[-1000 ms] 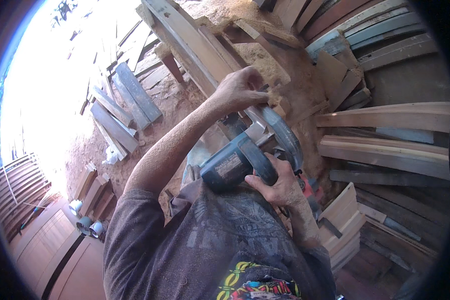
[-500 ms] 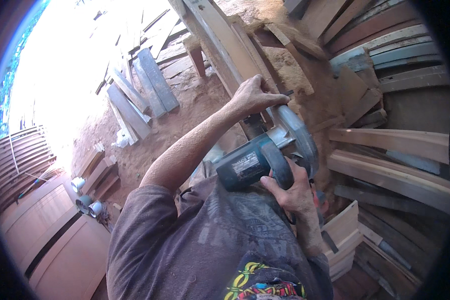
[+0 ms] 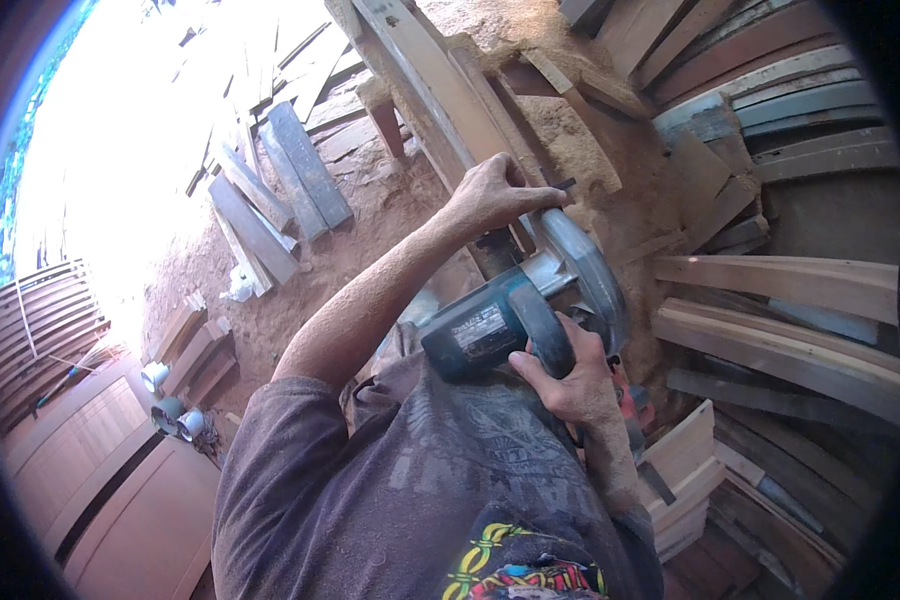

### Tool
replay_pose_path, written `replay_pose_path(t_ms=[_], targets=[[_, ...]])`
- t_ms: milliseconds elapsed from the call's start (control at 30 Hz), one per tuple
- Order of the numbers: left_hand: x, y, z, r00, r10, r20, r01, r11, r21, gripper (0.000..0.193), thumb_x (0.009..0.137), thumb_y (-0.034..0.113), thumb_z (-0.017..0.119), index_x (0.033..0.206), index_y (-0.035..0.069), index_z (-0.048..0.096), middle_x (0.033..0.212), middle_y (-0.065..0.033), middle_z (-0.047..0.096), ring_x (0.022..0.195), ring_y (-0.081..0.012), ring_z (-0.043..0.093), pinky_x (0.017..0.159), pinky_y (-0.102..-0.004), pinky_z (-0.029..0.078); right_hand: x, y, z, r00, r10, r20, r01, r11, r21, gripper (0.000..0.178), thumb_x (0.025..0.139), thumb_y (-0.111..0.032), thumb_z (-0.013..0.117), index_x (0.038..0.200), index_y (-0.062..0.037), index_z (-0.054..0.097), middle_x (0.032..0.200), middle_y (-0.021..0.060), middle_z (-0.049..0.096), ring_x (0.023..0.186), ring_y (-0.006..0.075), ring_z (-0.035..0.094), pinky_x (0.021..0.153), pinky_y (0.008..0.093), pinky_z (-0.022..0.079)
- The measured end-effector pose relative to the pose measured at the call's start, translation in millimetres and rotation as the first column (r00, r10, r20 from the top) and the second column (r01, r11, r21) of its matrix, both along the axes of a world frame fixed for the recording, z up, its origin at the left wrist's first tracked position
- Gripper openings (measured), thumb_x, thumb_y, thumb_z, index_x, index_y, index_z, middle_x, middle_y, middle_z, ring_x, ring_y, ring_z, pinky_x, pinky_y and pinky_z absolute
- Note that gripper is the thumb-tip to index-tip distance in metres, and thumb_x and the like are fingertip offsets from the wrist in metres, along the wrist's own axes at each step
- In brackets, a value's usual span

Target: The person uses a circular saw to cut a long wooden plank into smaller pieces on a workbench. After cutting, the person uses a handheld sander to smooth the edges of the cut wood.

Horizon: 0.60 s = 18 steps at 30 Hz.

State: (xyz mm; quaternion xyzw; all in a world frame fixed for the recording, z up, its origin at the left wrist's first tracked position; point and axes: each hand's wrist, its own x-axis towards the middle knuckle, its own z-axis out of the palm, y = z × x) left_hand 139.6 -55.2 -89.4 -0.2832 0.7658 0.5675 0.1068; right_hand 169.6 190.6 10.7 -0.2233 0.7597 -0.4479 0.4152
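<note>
At far left, wooden door panels [image 3: 100,480] lie flat, pale brown, with a few small white and grey cans [image 3: 175,405] just beside their upper edge. Right of those, loose grey planks [image 3: 280,190] lie scattered on sawdust-covered ground [image 3: 390,200], under strong glare.

Centre: left hand [image 3: 495,190] reaches forward, arm extended and dusted with sawdust, fingers closed around the front knob of the circular saw [image 3: 515,315]; it sits just above the saw's grey blade guard [image 3: 580,265]. The hand also lies against a long pale board [image 3: 440,90] that runs up and away toward the top of the view. Saw body is teal with a black rear handle, sitting at the near end of that board, close to the person's chest.

Right hand [image 3: 565,375] grips the black rear handle, fingers wrapped tight, thumb side up. An orange-red object [image 3: 635,405] peeks out just behind the right wrist, too hidden to identify.

Further right, cut curved wooden pieces [image 3: 790,330] are stacked, and darker curved slats [image 3: 770,90] lie above them. Lower right, short pale offcuts [image 3: 685,460] are piled near the right forearm.
</note>
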Motion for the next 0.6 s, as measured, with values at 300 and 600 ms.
replay_pose_path(t_ms=[300, 600], targets=[[-8, -11, -13, 0.994, -0.058, 0.088, 0.053, 0.997, 0.052, 0.08, 0.07, 0.071, 0.09, 0.095, -0.002, 0.069, 0.092, -0.0196, 0.074, 0.09, -0.0283, 0.074, 0.079, -0.0408, 0.059, -3, -7, 4, 0.999, 0.008, 0.046, -0.009, 0.999, 0.032, 0.034, 0.091, -0.017, 0.081, 0.118, -0.0017, 0.07, 0.099, 0.0166, 0.078, 0.094, 0.0255, 0.078, 0.085, 0.0393, 0.059], [-7, -14, -6, 0.998, -0.005, 0.067, 0.003, 1.0, 0.03, 0.077, 0.072, 0.069, 0.09, 0.096, -0.001, 0.07, 0.091, -0.0184, 0.074, 0.087, -0.0279, 0.074, 0.076, -0.0409, 0.059, -2, -15, -3, 0.999, -0.024, -0.025, 0.023, 0.998, -0.064, 0.021, 0.091, -0.011, 0.083, 0.1, -0.0024, 0.066, 0.079, 0.0032, 0.068, 0.073, 0.011, 0.065, 0.071, 0.0305, 0.053]])
